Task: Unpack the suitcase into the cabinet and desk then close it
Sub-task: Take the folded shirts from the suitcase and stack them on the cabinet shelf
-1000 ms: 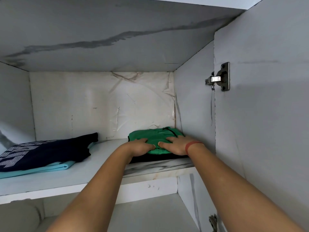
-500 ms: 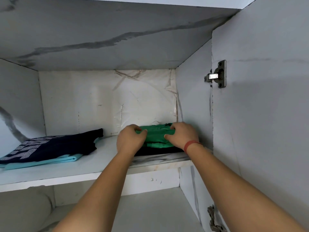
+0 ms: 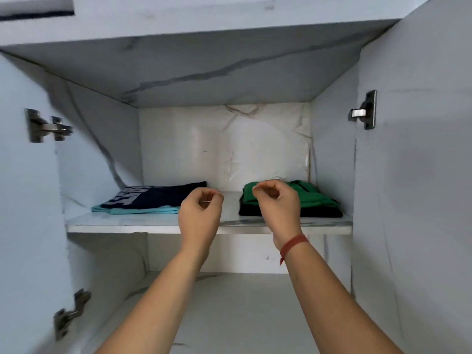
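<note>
Left hand (image 3: 200, 213), right hand (image 3: 277, 203): fingers curled, empty. Keep them off the squared green top (image 3: 315, 198), at 3 o'clock on the shelf (image 3: 153, 224).

White marble-patterned cabinet (image 3: 122, 154), both doors swung open. Horizontal white shelf board (image 3: 153, 227) splits it into two compartments. Above the shelf: grey-veined top panel (image 3: 204, 72). Behind the shelf: glossy white back panel (image 3: 191, 149), film creased. Left of the shelf: pale left door (image 3: 23, 200) with upper metal hinge (image 3: 43, 126) and lower metal hinge (image 3: 69, 312). Right of the shelf: pale right door (image 3: 413, 175), one steel hinge plate (image 3: 365, 111). Below the shelf: white compartment floor (image 3: 242, 315). Soft, even light.
</note>
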